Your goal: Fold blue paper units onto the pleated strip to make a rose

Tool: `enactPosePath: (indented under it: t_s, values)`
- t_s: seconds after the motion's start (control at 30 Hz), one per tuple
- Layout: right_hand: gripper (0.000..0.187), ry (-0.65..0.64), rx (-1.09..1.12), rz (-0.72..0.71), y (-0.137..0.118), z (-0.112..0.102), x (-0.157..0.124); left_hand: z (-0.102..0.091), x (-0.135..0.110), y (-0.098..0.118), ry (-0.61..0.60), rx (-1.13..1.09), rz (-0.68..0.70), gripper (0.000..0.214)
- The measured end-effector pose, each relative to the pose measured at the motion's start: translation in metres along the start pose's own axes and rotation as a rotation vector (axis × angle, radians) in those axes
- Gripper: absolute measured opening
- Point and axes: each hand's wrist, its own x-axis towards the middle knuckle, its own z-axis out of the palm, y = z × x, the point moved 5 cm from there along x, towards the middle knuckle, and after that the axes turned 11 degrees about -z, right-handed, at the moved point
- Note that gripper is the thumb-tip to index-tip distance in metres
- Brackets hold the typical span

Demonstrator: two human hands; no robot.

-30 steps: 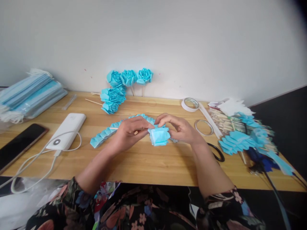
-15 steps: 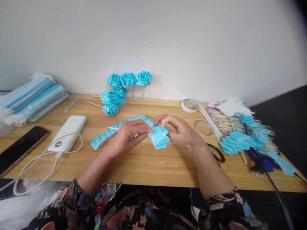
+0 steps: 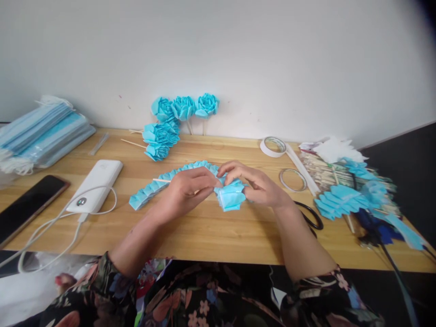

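Observation:
My left hand point(image 3: 185, 190) is closed around a thin wooden stick point(image 3: 161, 180) whose bare end pokes out to the left. My right hand point(image 3: 257, 185) pinches a rolled bundle of light blue folded petals point(image 3: 230, 196) at the stick's other end. A long curved strip of joined blue petals point(image 3: 153, 190) trails from the bundle across the wooden table point(image 3: 211, 231) to the left. Both hands rest low over the table's middle, fingertips almost meeting above the bundle.
Finished blue flowers on sticks point(image 3: 177, 118) lean against the wall. A stack of blue face masks point(image 3: 44, 134), a phone point(image 3: 29, 204) and a white power bank point(image 3: 95, 184) with cable lie left. Tape rolls point(image 3: 272, 146), scissors point(image 3: 309, 215), sticks and blue petal pieces point(image 3: 344, 200) lie right.
My right fingers have curled down onto the bundle and pressed closer to my left hand. The bundle has turned slightly. The view has shifted a little.

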Motion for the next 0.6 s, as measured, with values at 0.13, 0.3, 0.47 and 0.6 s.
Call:
enactPosePath:
  t_s: [0.13,0.3,0.47,0.6]
  values:
    - [0.023,0.036,0.011,0.021,0.0,0.0,-0.002,-0.001,0.001,0.0,-0.003,-0.005,-0.03,0.016]
    - [0.013,0.213,0.223,0.092,0.01,-0.006,-0.009,-0.008,0.002,-0.008,0.065,-0.12,-0.144,0.01]
    - [0.042,0.51,0.433,0.188,0.029,-0.01,-0.012,-0.02,0.0,-0.031,0.31,-0.584,-0.411,0.029]
    - [0.047,0.399,0.431,0.26,0.033,0.006,-0.008,-0.024,0.005,-0.035,0.368,-0.882,-0.467,0.037]
